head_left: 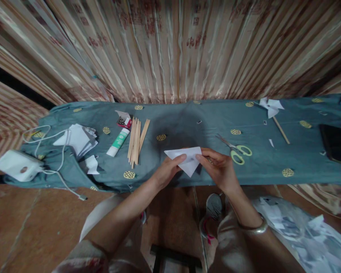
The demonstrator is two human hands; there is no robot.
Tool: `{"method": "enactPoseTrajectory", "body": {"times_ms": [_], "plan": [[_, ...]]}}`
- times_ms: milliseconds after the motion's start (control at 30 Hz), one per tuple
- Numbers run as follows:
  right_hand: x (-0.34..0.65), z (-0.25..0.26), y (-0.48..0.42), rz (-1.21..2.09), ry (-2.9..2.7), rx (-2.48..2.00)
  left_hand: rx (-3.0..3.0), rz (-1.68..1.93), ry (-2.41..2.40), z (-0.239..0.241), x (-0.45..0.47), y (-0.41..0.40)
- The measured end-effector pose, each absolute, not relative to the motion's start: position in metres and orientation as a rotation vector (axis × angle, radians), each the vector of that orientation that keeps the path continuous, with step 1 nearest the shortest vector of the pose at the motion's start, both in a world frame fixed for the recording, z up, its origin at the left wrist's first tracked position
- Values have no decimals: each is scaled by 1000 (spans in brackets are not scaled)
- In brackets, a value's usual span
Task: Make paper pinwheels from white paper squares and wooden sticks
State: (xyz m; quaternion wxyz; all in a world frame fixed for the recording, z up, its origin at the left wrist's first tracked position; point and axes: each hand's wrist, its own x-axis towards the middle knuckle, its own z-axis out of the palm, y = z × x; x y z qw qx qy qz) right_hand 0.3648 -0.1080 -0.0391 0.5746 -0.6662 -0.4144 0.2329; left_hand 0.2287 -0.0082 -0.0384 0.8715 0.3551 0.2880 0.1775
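Note:
A white paper (187, 159) folded into a triangle is held over the near edge of a blue-green cloth-covered bench (272, 159). My left hand (167, 170) pinches its left side and my right hand (220, 167) grips its right side, fingers closed on the fold. Green-handled scissors (237, 149) lie just right of my right hand. A bundle of wooden sticks (136, 141) and a glue stick (118, 142) lie to the left.
A stack of white paper (76, 139) and a white power bank with cable (18, 165) sit at the left end. A paper pinwheel on a stick (271, 110) and a black phone (337, 144) lie right. A bag of paper scraps (301, 231) is on the floor.

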Motion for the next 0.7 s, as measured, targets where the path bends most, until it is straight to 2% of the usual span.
{"method": "enactPoseTrajectory", "body": {"times_ms": [167,300,367,500,700], "plan": [[390,-32,-114,406,-954,-1724,759,369,752,-42,229,-6],[431,-26,-139,-42,-1017,-2275,737,416,781,-39,227,-3],[447,-27,-152,-141,-1113,-2551,723,453,778,-39,227,0],[460,-35,-162,-116,-1216,-2831,728,514,780,-41,226,3],[454,-39,-155,-116,-1397,-2833,756,594,795,-40,230,9]]}}
